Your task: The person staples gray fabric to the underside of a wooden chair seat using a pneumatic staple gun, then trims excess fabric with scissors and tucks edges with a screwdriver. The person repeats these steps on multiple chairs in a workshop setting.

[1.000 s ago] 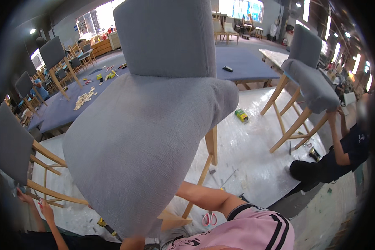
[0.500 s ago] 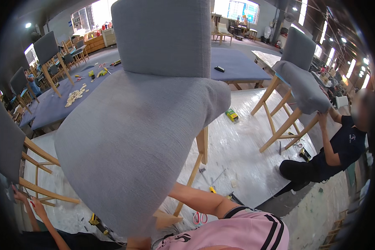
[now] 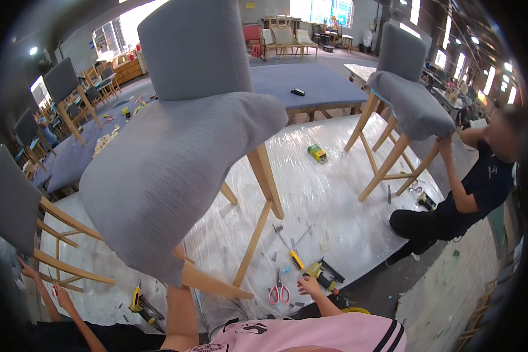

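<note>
Right hand (image 3: 308, 286) is reaching over the plastic-covered table (image 3: 346, 193), fingers loosely spread, gripping nothing, tips just beside the yellow power tool (image 3: 321, 273) and near the red-handled scissors (image 3: 277, 292). Left forearm is rising under the grey upholstered chair (image 3: 176, 158); left hand is hidden behind the seat, grip impossible to tell. The chair is standing on the table, filling the centre; its near legs are partly cut off

One small package on the wrapped surface

A small green and yellow box (image 3: 317, 153) lies on the plastic-covered surface (image 3: 334, 199), between the two grey chairs; no labels, signs or screens can be made out.
</note>
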The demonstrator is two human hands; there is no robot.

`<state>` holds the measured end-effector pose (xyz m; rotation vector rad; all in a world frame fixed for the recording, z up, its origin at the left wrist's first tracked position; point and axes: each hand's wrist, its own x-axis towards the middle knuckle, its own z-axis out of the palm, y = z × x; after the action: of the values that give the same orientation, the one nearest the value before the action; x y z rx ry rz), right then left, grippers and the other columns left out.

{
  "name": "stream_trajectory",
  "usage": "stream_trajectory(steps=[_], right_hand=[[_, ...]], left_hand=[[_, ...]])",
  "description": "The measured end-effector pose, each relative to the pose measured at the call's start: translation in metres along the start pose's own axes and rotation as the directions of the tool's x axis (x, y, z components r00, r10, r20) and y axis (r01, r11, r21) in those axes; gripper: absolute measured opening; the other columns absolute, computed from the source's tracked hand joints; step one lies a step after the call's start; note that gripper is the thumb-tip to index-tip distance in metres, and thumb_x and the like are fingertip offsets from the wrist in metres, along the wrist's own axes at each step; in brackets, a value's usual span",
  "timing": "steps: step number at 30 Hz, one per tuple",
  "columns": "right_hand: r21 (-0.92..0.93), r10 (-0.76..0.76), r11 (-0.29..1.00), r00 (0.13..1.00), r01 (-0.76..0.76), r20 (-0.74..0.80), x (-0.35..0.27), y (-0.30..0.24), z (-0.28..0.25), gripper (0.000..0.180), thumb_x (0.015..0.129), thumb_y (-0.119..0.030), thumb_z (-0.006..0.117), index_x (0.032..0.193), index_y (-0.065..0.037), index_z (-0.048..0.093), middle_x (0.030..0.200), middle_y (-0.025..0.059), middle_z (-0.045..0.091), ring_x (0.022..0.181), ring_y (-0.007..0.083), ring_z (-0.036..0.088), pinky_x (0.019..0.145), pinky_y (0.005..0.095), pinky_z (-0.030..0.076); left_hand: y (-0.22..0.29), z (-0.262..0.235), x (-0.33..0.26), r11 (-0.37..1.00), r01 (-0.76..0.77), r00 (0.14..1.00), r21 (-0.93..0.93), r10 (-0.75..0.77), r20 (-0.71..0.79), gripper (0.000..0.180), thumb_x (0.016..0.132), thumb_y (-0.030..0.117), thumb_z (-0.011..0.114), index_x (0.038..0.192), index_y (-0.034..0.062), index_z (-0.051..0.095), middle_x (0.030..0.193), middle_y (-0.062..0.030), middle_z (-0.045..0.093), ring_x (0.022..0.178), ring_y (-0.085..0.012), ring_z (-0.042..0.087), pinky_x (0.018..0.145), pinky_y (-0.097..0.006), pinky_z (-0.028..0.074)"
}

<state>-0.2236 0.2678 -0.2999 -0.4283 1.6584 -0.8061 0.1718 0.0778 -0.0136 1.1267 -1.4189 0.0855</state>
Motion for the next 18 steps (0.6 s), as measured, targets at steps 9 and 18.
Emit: stream_trajectory(steps=[9,18], right_hand=[[0.919,0.363,0.366,0.887,0.147,-0.287,0.095,0.119,-0.004,0.071,0.091,-0.043,0.072,0.145,-0.009,0.039,0.138,0.0127,0.052,0.107,0.0320,0.061,0.097,0.0553,0.047],[0.898,0.504,0.259,0.744,0.355,-0.439,0.160,0.152,-0.088,0.054,0.078,-0.069,0.073,0.102,-0.021,0.069,0.090,-0.0012,0.063,0.066,0.0178,0.058,0.053,0.0368,0.038]], left_hand=[[-0.009,0.000,0.021,0.994,-0.099,0.995,0.046,0.099,0.001,0.067,0.093,0.038,0.070,0.151,0.0194,0.041,0.162,-0.0226,0.029,0.141,-0.0390,0.044,0.118,-0.053,0.033],[-0.003,0.039,0.021,0.994,-0.076,0.997,-0.076,0.077,0.019,0.068,0.094,0.039,0.068,0.152,0.0190,0.039,0.162,-0.0225,0.028,0.140,-0.0388,0.044,0.118,-0.052,0.033]])
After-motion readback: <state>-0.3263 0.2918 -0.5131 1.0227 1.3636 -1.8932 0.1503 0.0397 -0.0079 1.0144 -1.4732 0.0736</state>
